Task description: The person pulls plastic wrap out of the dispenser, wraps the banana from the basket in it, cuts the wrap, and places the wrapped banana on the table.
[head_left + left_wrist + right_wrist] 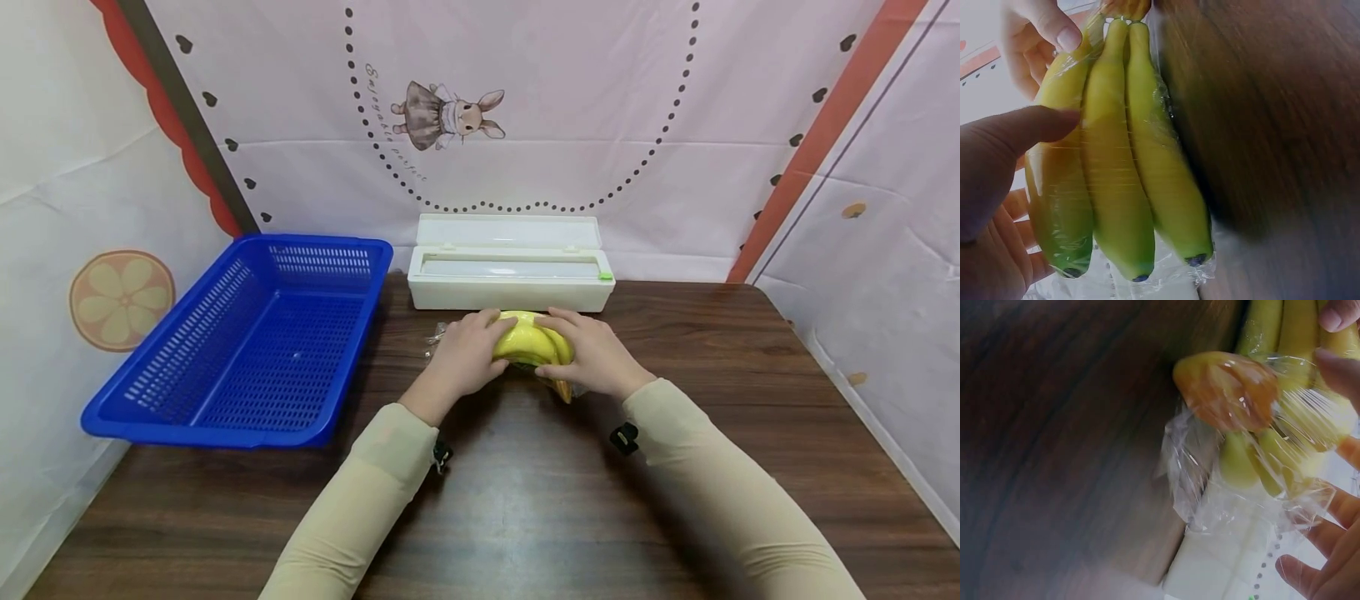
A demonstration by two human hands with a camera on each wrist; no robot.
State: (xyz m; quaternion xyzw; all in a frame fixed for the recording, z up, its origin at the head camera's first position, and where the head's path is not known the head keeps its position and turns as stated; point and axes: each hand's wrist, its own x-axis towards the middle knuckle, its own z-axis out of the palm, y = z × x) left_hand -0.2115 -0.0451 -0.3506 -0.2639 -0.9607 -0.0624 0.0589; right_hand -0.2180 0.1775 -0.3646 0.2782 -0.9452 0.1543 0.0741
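Observation:
Between the two hands is a bunch of yellow bananas (525, 340) with greenish tips, wrapped in clear plastic film. My left hand (467, 350) grips its left end; in the left wrist view the thumb (1038, 127) presses on the front of one banana (1119, 156), with fingers behind. From the right, my right hand (597, 354) holds the other end, thumb in front and fingers behind. Loose, crinkled film (1197, 481) hangs around the brownish stem end (1229, 390) in the right wrist view. The bunch is tilted up just in front of a white film dispenser (510, 295).
The dispenser's lid (510, 229) stands raised at the back, against a printed cloth wall (600, 100). A blue plastic basket (210, 435) with slotted sides sits on the left of the dark wooden table (510, 517). Cloth walls also border both sides.

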